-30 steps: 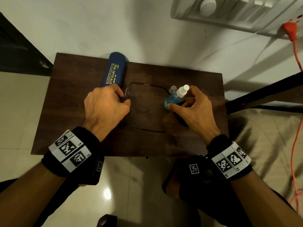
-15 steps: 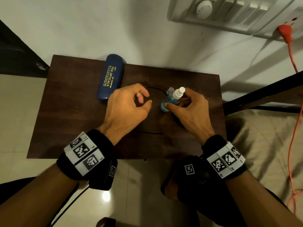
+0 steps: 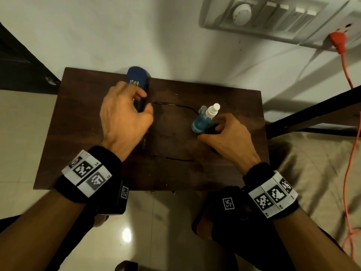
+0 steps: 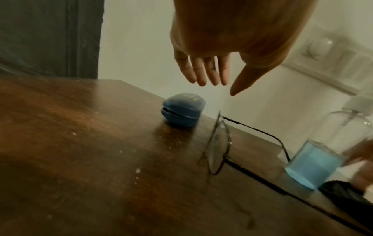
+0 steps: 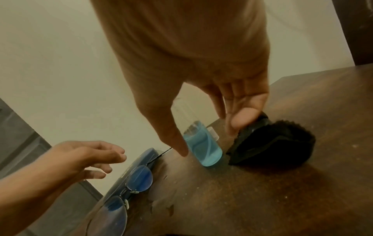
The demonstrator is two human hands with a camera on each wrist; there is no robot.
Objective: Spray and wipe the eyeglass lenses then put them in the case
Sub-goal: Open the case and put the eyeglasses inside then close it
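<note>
The right hand (image 5: 232,102) is pinched onto the black microfibre cloth (image 5: 276,142), fingertips pressing a folded corner against the surface (image 3: 93,133), probably so the cloth can be picked up for wiping. The spray bottle (image 3: 205,119) with blue liquid is stood upright just beside that grip, touching or nearly touching the thumb side, its white nozzle up, so it's handy for spraying. The left hand (image 4: 203,70) is seen spread and relaxed, nothing gripped, hovering above the blue eyeglass case (image 4: 182,114), likely reaching for it. The case is shut, its long axis running away from the person toward the wall. The eyeglasses (image 4: 219,143) are left resting on the surface between case and bottle, temples unfolded and pointing toward the bottle side, lenses facing the case.
</note>
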